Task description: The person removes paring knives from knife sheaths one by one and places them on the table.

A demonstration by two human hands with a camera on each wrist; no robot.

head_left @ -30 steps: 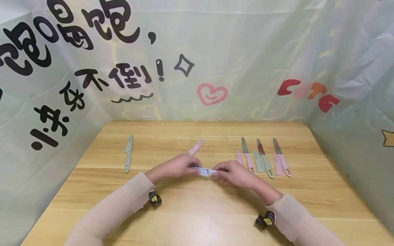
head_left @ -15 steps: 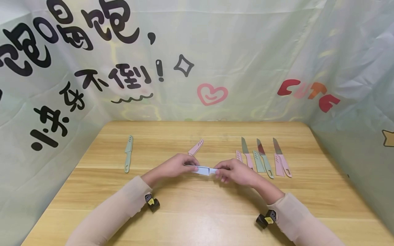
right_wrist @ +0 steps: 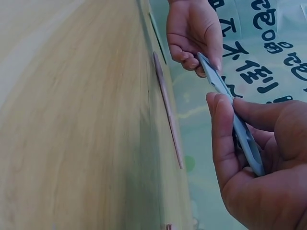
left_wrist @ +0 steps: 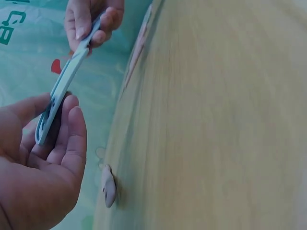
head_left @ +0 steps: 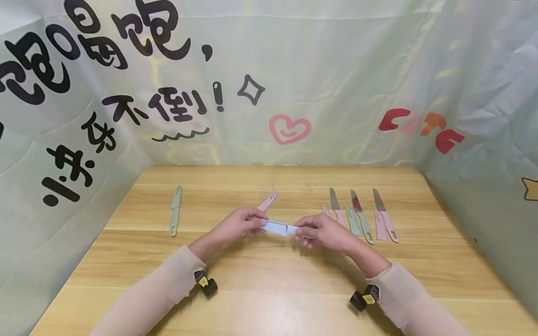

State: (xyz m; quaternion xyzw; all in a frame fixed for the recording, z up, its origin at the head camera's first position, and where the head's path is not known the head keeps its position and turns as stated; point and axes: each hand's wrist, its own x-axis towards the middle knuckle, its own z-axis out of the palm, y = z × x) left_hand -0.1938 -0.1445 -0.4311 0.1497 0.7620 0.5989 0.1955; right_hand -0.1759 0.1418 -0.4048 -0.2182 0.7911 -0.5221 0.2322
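Observation:
A light blue knife in its matching sheath is held between my two hands over the middle of the table. My left hand (head_left: 244,223) pinches the sheath (head_left: 275,227) between thumb and fingers; its slotted end shows in the left wrist view. The knife's handle (head_left: 292,229) is gripped by my right hand (head_left: 322,232), and most of it is hidden by the fingers. Sheath mouth and handle meet with a thin dark line between them. No bare blade shows. Just behind my left hand lies a pink sheath (head_left: 267,201), its near end hidden in the head view.
A green sheathed knife (head_left: 175,210) lies at the left of the wooden table (head_left: 269,289). To the right are a pink-handled knife (head_left: 335,200), a green-handled knife (head_left: 361,217) and another pink-handled knife (head_left: 384,214), blades bare, sheaths beside them. A printed curtain (head_left: 336,70) surrounds the table.
Both hands have shifted slightly, the left one moving left and away from me with the sheath. More of the blue sheath shows, and it tilts down toward the right hand.

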